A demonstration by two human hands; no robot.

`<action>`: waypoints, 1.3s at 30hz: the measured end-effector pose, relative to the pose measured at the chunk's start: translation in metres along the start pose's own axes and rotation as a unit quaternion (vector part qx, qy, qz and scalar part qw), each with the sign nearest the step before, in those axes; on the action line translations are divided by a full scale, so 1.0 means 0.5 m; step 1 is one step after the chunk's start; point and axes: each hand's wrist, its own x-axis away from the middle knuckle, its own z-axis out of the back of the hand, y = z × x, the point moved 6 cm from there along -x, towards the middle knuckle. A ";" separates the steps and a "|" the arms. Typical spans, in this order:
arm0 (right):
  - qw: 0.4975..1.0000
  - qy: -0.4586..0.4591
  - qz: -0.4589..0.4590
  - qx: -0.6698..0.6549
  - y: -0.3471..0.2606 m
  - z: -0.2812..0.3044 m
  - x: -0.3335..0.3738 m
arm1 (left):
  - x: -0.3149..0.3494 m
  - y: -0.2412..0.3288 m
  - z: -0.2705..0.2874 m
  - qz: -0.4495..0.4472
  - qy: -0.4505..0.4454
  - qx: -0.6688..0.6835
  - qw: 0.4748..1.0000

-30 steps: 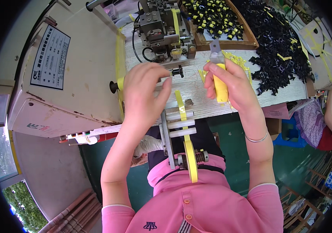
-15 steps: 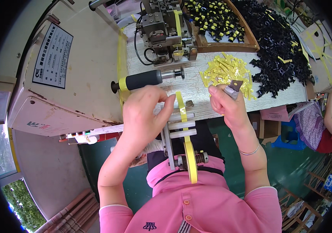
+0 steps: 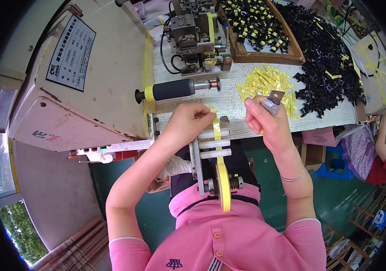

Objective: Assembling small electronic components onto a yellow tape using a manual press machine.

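Note:
My left hand (image 3: 187, 121) has its thumb and fingertips pinched at the free upper end of a yellow tape strip (image 3: 217, 132). The strip runs up over several white rollers (image 3: 215, 144) from a yellow tape roll (image 3: 224, 187), mounted on a metal holder in front of my waist. My right hand (image 3: 267, 124) is closed around a small metal blade (image 3: 276, 96) with a silvery wrapping, which sticks up past the thumb. That hand hovers at the near side of a heap of cut yellow tape pieces (image 3: 265, 81), apart from the strip.
A black-handled cylindrical tool (image 3: 170, 90) lies left on the white table. Behind it stands a metal machine (image 3: 195, 36). A wooden tray (image 3: 269, 58) holds black-and-yellow parts, beside a pile of black parts (image 3: 324, 77). A large beige cabinet (image 3: 107, 99) borders the left; another person (image 3: 364, 149) sits far right.
My left hand has moved right onto the end of the tape strip and its fingers have closed there. The right hand with the blade has barely moved.

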 end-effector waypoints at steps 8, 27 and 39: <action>0.927 -0.019 0.233 0.295 -0.051 -0.034 -0.020 | 0.038 0.062 0.020 -0.126 0.108 0.105 0.981; 0.868 -0.064 0.273 0.411 -0.025 -0.016 -0.076 | 0.003 0.162 0.102 -0.230 0.311 -0.208 0.898; 0.892 -0.054 0.278 0.353 -0.034 -0.019 -0.081 | -0.016 0.143 0.091 -0.245 0.282 -0.105 0.922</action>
